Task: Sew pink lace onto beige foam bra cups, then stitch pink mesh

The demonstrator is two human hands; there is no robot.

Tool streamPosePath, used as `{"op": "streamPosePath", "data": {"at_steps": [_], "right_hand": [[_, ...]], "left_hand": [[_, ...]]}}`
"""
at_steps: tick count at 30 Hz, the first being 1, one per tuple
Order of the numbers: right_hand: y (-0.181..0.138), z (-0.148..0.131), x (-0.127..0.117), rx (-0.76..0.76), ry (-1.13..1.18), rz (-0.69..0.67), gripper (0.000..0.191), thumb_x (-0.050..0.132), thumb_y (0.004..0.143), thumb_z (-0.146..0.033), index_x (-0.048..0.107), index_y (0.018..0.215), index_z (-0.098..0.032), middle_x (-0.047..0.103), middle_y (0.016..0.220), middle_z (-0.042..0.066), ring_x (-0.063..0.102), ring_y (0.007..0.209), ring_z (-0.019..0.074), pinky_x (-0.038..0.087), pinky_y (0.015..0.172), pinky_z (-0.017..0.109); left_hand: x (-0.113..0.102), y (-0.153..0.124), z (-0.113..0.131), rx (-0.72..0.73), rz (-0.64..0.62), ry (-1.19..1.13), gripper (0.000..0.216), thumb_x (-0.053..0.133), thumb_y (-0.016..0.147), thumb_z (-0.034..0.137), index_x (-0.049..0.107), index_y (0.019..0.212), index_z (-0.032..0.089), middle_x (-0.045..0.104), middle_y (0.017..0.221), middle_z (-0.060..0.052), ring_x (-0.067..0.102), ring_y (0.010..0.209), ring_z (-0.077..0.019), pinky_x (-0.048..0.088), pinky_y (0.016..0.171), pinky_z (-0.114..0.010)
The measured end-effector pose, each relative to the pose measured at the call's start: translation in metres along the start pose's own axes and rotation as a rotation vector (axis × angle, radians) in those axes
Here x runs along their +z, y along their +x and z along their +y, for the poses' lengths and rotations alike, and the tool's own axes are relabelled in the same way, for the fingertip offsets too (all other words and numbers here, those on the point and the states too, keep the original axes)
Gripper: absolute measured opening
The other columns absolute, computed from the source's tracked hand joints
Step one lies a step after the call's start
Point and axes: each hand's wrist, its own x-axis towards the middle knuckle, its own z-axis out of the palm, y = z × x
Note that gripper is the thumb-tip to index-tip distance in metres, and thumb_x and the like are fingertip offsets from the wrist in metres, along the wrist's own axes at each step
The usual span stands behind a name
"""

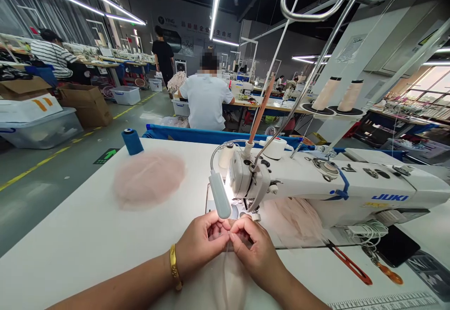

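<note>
My left hand point(206, 235), with a gold bangle at the wrist, and my right hand point(256, 249) meet just in front of the sewing machine point(291, 176). Thumbs and fingertips of both pinch the edge of a sheer pale fabric point(228, 282), which hangs down toward me over the table's front. A small lamp point(221, 195) lights the needle area right beyond my fingers. Under the machine's arm lies a bunched piece of pinkish sheer fabric point(295, 218). Another pile of pink sheer fabric point(149, 178) rests on the table to the left.
A blue thread cone point(132, 141) stands at the table's far left corner. Orange-handled thread snips point(351, 263), a black phone point(395, 245) and a clear ruler point(386, 300) lie at the right. Two pale thread cones point(326, 93) sit on a stand. A person in a white shirt point(208, 99) sits ahead.
</note>
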Motion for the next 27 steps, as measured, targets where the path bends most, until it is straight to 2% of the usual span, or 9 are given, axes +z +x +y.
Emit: {"op": "streamPosePath", "data": {"at_steps": [5, 8, 12, 17, 19, 23, 27], "right_hand": [[-0.001, 0.001, 0.001, -0.006, -0.008, 0.009, 0.018, 0.052, 0.096, -0.034, 0.061, 0.083, -0.025, 0.065, 0.083, 0.001, 0.058, 0.076, 0.0192, 0.043, 0.066, 0.029], [-0.001, 0.002, 0.001, 0.011, -0.018, 0.004, 0.018, 0.052, 0.095, -0.035, 0.06, 0.083, -0.025, 0.065, 0.083, 0.001, 0.058, 0.077, 0.0196, 0.042, 0.066, 0.029], [-0.002, 0.004, 0.002, 0.049, -0.019, -0.016, 0.019, 0.051, 0.096, -0.038, 0.058, 0.084, -0.025, 0.063, 0.082, 0.001, 0.056, 0.077, 0.0201, 0.041, 0.066, 0.029], [-0.003, 0.007, 0.004, 0.017, -0.03, -0.011, 0.02, 0.05, 0.097, -0.039, 0.057, 0.085, -0.025, 0.062, 0.082, 0.001, 0.056, 0.075, 0.0201, 0.041, 0.064, 0.029], [-0.005, 0.008, 0.007, -0.012, -0.033, 0.003, 0.021, 0.05, 0.099, -0.041, 0.057, 0.086, -0.026, 0.062, 0.081, 0.001, 0.057, 0.074, 0.02, 0.042, 0.064, 0.029], [-0.009, 0.012, 0.014, -0.033, -0.013, 0.047, 0.027, 0.049, 0.102, -0.046, 0.057, 0.086, -0.026, 0.06, 0.079, 0.0, 0.057, 0.072, 0.0196, 0.042, 0.063, 0.029], [-0.013, 0.016, 0.02, -0.069, 0.014, 0.078, 0.034, 0.048, 0.103, -0.053, 0.057, 0.085, -0.025, 0.059, 0.078, -0.001, 0.056, 0.07, 0.0184, 0.041, 0.062, 0.028]], "left_hand": [[-0.002, 0.0, -0.001, -0.029, -0.045, 0.01, 0.02, 0.066, 0.074, 0.036, 0.056, 0.071, 0.019, 0.043, 0.057, 0.006, 0.039, 0.058, -0.0116, 0.033, 0.057, -0.024], [-0.002, 0.001, -0.002, 0.003, -0.023, -0.022, 0.021, 0.067, 0.072, 0.036, 0.056, 0.071, 0.019, 0.048, 0.061, 0.005, 0.042, 0.061, -0.0123, 0.035, 0.059, -0.024], [0.0, 0.002, -0.003, -0.032, -0.062, -0.096, 0.02, 0.067, 0.072, 0.034, 0.053, 0.07, 0.02, 0.049, 0.059, 0.005, 0.042, 0.056, -0.0111, 0.035, 0.054, -0.024], [0.001, 0.002, -0.003, -0.078, -0.074, -0.15, 0.019, 0.069, 0.073, 0.033, 0.062, 0.083, 0.018, 0.055, 0.064, 0.004, 0.043, 0.054, -0.0101, 0.033, 0.05, -0.022], [0.0, 0.0, -0.003, -0.079, -0.086, -0.152, 0.02, 0.069, 0.073, 0.034, 0.064, 0.081, 0.017, 0.055, 0.065, 0.004, 0.041, 0.054, -0.0091, 0.031, 0.048, -0.021], [-0.001, -0.004, -0.002, -0.08, -0.058, -0.131, 0.017, 0.068, 0.07, 0.032, 0.06, 0.074, 0.017, 0.048, 0.061, 0.005, 0.039, 0.052, -0.0091, 0.03, 0.049, -0.022], [0.0, -0.008, -0.003, -0.005, 0.007, -0.101, 0.015, 0.067, 0.069, 0.029, 0.058, 0.071, 0.017, 0.054, 0.066, 0.003, 0.047, 0.061, -0.0122, 0.037, 0.056, -0.024]]}}
